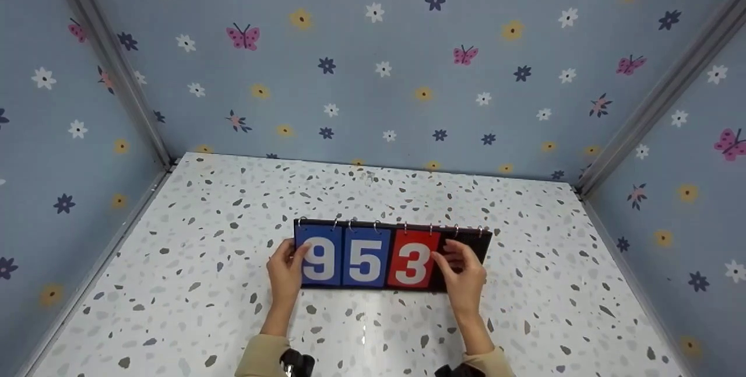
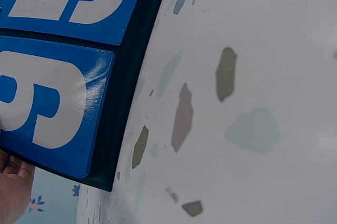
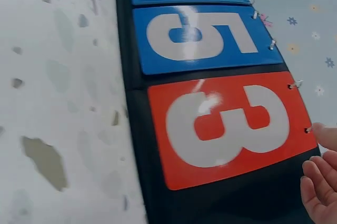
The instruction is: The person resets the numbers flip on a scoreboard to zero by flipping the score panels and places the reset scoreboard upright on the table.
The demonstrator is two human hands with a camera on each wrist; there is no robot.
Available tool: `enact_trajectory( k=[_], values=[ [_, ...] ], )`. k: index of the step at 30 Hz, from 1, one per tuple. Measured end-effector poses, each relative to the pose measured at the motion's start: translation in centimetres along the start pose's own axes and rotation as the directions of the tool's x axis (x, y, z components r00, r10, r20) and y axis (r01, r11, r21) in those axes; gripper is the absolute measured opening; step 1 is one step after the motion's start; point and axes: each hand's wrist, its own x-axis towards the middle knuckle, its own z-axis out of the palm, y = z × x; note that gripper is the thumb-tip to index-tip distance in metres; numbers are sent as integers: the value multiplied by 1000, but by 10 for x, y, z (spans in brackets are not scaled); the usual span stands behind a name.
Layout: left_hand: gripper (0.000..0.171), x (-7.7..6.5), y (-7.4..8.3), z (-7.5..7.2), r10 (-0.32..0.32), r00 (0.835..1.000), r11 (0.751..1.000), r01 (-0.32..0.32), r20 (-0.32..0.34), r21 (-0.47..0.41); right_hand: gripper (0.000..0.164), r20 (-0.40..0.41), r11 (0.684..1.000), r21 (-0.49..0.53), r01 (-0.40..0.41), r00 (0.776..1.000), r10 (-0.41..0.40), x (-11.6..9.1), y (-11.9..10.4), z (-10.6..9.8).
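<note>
A black flip scoreboard (image 1: pixel 481 242) leans up from the tabletop in the head view. From left to right it shows a blue 9 card (image 1: pixel 320 257), a blue 5 card (image 1: pixel 366 260) and a red 3 card (image 3: pixel 226 129), with bare black backing at the right end. My left hand (image 1: pixel 284 275) grips the left end, thumb over the front of the 9 card and fingers behind. At the right edge of the red card is the thumb of my right hand (image 1: pixel 466 278). Its other fingers curve loosely over the black backing, apart from the thumb.
The speckled white tabletop (image 1: pixel 204 260) spreads around the scoreboard. Blue flowered panels (image 1: pixel 384 74) enclose the back and both sides, joined by grey metal posts (image 1: pixel 111 56) at the corners. Metal rings (image 1: pixel 405 228) run along the scoreboard's top edge.
</note>
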Motion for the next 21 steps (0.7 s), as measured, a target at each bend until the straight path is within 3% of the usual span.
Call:
enact_trajectory(
  k=[5, 21],
  values=[
    [13, 0, 0, 0, -7, 1000, 1000, 7, -2, 4, 32, 8, 997, -21, -74, 997, 74, -11, 13, 4],
    [13, 0, 0, 0, 14, 1000, 1000, -14, -8, -1, 23, 30, 961, -167, -220, 973, 228, -25, 17, 17]
  ],
)
